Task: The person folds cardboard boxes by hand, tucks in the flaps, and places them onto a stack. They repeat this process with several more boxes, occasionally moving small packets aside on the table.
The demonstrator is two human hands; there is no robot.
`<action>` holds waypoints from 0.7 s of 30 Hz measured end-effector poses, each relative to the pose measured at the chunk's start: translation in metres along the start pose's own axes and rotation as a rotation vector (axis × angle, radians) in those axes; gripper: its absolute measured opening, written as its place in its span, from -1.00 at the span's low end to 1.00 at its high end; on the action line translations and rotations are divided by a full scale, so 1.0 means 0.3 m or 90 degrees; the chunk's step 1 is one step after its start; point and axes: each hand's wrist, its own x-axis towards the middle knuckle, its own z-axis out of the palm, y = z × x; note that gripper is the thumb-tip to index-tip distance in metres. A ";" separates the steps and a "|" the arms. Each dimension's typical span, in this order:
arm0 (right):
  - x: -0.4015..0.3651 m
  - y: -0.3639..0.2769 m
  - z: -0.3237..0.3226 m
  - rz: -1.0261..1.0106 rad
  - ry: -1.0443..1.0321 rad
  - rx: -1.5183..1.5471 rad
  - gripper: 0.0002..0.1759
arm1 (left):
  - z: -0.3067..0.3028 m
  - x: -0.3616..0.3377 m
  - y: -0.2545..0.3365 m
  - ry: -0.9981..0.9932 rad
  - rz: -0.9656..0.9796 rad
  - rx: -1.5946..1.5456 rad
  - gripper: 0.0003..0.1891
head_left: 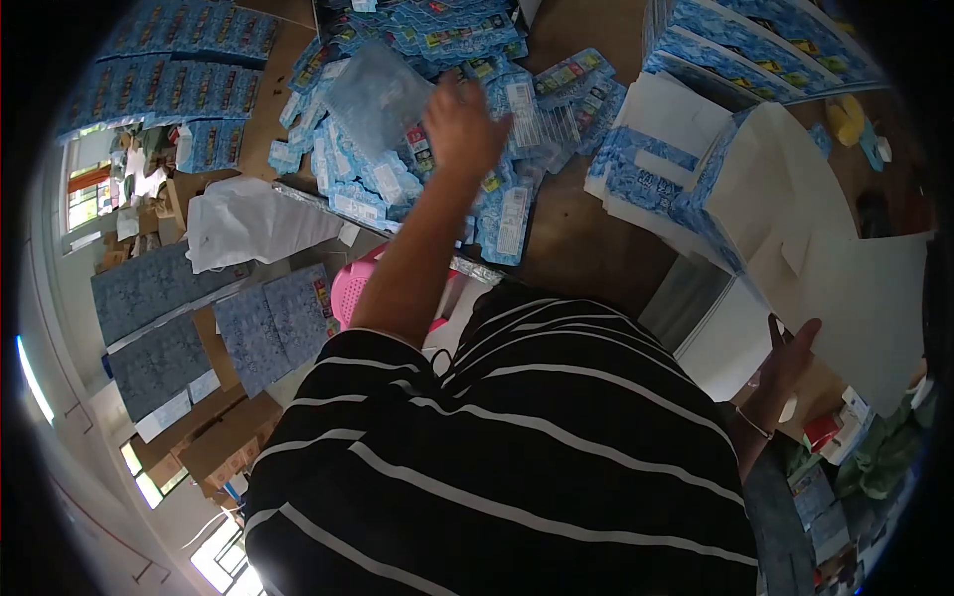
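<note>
My left hand (463, 129) reaches over a loose heap of blue printed cards (512, 214), fingers spread and a little blurred. Right beside its fingers lies a clear plastic bag (376, 97), flat on the heap. My right hand (790, 353) is low on the right, thumb and a finger apart, at the lower edge of a large white sheet (863, 288). The rest of that hand's fingers are partly hidden. Near the sheet stands a stack of blue-and-white printed sheets (651, 174) on the brown table (576, 223).
Tall stacks of blue printed packaging (770, 45) stand at the back right, with more card rows (164, 87) at the back left. A white plastic bag (248, 223) hangs by the table's left edge. A pink plastic stool (355, 290) sits below. A yellow roll (846, 120) lies far right.
</note>
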 end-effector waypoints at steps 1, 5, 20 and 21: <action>-0.001 -0.014 0.008 0.000 -0.001 0.000 -0.33 | 0.015 0.022 -0.117 -0.034 -0.043 0.134 -0.37; -0.017 -0.043 0.033 0.013 0.025 0.008 -0.30 | 0.114 0.031 -0.443 -0.061 -0.061 0.204 -0.36; -0.013 -0.018 0.050 -0.005 -0.001 -0.002 -0.34 | 0.129 -0.163 -0.029 -0.270 0.176 0.172 -0.09; -0.016 -0.019 0.042 0.010 -0.019 0.007 -0.33 | 0.146 -0.186 -0.001 -0.286 0.194 0.266 -0.03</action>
